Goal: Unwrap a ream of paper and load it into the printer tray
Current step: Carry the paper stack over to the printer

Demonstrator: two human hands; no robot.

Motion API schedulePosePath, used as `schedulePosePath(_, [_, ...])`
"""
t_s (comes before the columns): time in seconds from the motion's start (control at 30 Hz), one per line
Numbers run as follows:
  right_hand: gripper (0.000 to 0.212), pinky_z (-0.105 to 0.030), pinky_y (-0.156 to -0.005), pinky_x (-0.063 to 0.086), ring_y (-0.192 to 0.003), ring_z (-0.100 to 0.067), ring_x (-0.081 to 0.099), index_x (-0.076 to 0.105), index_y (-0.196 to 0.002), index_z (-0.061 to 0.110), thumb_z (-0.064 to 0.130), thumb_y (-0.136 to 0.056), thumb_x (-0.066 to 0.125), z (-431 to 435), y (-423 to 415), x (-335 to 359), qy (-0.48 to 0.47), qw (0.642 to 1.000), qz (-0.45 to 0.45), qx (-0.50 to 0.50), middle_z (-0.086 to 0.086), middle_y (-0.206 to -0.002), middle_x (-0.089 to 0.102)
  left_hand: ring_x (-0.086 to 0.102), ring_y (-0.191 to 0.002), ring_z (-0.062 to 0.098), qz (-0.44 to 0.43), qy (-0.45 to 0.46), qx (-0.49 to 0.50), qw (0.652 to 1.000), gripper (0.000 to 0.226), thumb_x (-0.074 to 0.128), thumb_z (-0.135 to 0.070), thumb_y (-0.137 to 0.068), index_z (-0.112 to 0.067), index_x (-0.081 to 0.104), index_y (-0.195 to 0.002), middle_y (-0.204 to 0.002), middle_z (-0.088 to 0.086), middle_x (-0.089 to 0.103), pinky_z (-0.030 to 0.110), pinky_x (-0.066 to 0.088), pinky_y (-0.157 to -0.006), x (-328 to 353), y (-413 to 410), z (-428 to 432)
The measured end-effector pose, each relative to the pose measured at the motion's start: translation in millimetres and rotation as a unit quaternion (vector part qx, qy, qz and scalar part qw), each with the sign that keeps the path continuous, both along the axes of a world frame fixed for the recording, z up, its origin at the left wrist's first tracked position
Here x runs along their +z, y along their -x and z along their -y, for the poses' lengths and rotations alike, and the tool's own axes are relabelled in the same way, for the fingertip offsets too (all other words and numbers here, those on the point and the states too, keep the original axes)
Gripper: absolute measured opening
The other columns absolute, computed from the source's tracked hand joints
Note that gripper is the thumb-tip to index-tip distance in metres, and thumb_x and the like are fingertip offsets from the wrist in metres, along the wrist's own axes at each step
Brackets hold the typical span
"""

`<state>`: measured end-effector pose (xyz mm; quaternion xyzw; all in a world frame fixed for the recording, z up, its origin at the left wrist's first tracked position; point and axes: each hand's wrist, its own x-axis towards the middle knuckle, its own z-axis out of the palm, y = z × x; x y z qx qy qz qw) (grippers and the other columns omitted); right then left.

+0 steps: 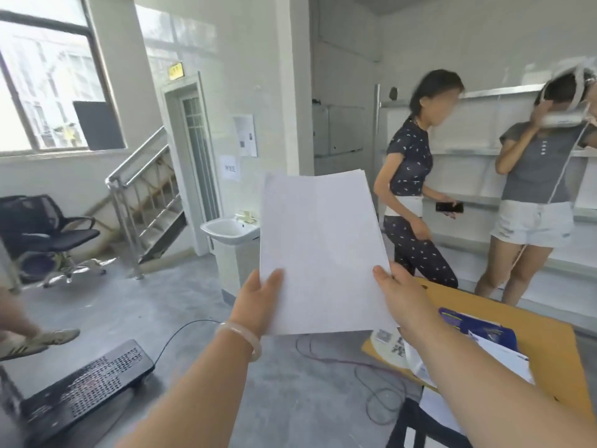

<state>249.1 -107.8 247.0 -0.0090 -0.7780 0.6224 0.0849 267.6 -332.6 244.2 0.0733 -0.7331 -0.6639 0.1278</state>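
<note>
The stack of paper [323, 250] is up in the air over the floor, unwrapped, gripped at its near corners by the left hand [258, 302] and right hand [403, 302]. The torn blue wrapper [484, 324] lies on the yellow worktop [549, 350] just beside.

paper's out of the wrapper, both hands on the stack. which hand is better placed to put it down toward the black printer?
Left, probably. The left hand grips the paper stack on the side toward the black printer, low left on the floor. The right hand sits over the yellow table, farther away.
</note>
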Motion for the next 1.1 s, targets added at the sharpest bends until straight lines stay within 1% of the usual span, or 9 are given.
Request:
schedulePosePath(0.13, [0.024,-0.044,-0.097,0.047,-0.106,-0.022,0.059,0.055,-0.116,0.024,0.035,-0.098,0.043,101,10,31,0.019,0.997,-0.030,0.071,0.000,-0.115,0.062,0.066,-0.091,0.014,-0.023,0.006,0.093,0.995,0.021,0.053,-0.038,-0.086,-0.028,0.062,-0.103,-0.098,-0.008,0.070,0.034,0.053,-0.081,35,-26,91])
schedulePosePath(0.27, [0.030,-0.044,-0.101,0.045,-0.110,-0.022,0.057,0.055,-0.118,0.029,0.041,-0.094,0.042,205,10,50,0.025,0.988,-0.048,0.144,0.002,-0.119,0.062,0.061,-0.077,0.010,-0.043,0.023,0.189,0.981,0.025,0.051,-0.036,-0.087,-0.020,0.061,-0.102,-0.089,-0.005,0.066,0.027,0.048,-0.062,59,-60,183])
schedulePosePath(0.43, [0.034,-0.039,-0.095,0.043,-0.106,-0.020,0.054,0.053,-0.119,0.020,0.040,-0.095,0.039,324,-4,60,0.010,0.970,-0.067,0.233,0.002,-0.111,0.059,0.067,-0.087,0.025,-0.065,0.040,0.256,0.964,0.015,0.053,-0.039,-0.086,-0.027,0.061,-0.088,-0.093,0.002,0.070,0.047,0.054,-0.085,68,-110,290])
schedulePosePath(0.5, [0.030,-0.035,-0.083,0.040,-0.099,-0.021,0.052,0.054,-0.111,0.016,0.038,-0.096,0.040,369,-13,57,0.014,0.960,-0.075,0.270,0.001,-0.101,0.055,0.067,-0.090,0.025,-0.073,0.042,0.287,0.954,0.014,0.054,-0.040,-0.087,-0.029,0.061,-0.092,-0.099,0.004,0.070,0.047,0.055,-0.087,64,-133,328])
schedulePosePath(0.6, [0.021,-0.032,-0.085,0.035,-0.101,-0.019,0.049,0.052,-0.112,0.025,0.036,-0.098,0.040,434,-28,49,0.016,0.941,-0.063,0.333,0.004,-0.103,0.054,0.067,-0.086,0.021,-0.076,0.045,0.343,0.935,0.013,0.052,-0.037,-0.090,-0.030,0.059,-0.098,-0.096,0.000,0.069,0.042,0.056,-0.082,58,-171,373])
schedulePosePath(0.73, [0.016,-0.040,-0.095,0.046,-0.105,-0.021,0.058,0.057,-0.104,0.028,0.035,-0.096,0.045,521,-60,43,0.045,0.903,-0.052,0.425,0.001,-0.108,0.064,0.067,-0.093,0.026,-0.073,0.028,0.420,0.904,0.012,0.053,-0.038,-0.090,-0.032,0.060,-0.098,-0.099,0.002,0.069,0.049,0.055,-0.087,49,-230,430])
schedulePosePath(0.87, [0.023,-0.043,-0.097,0.046,-0.104,-0.020,0.061,0.061,-0.102,0.034,0.047,-0.089,0.047,603,-98,32,0.061,0.851,-0.038,0.521,0.008,-0.104,0.067,0.067,-0.088,0.021,-0.064,0.038,0.510,0.857,0.024,0.051,-0.037,-0.094,-0.025,0.058,-0.114,-0.100,0.000,0.069,0.039,0.056,-0.077,39,-296,466])
schedulePosePath(1.0, [0.029,-0.038,-0.090,0.047,-0.097,-0.012,0.058,0.058,-0.121,0.023,0.032,-0.099,0.042,668,-148,31,0.079,0.776,-0.014,0.625,0.012,-0.102,0.061,0.067,-0.093,0.025,-0.054,0.039,0.598,0.799,0.025,0.049,-0.042,-0.094,-0.028,0.054,-0.115,-0.104,0.002,0.068,0.049,0.055,-0.085,33,-358,478])
schedulePosePath(1.1, [0.029,-0.044,-0.097,0.047,-0.104,-0.018,0.060,0.054,-0.120,0.030,0.041,-0.097,0.041,704,-187,26,0.065,0.706,-0.002,0.705,0.006,-0.113,0.065,0.065,-0.088,0.021,-0.061,0.029,0.667,0.742,0.021,0.047,-0.039,-0.096,-0.027,0.052,-0.112,-0.100,0.000,0.066,0.036,0.053,-0.073,31,-399,469])
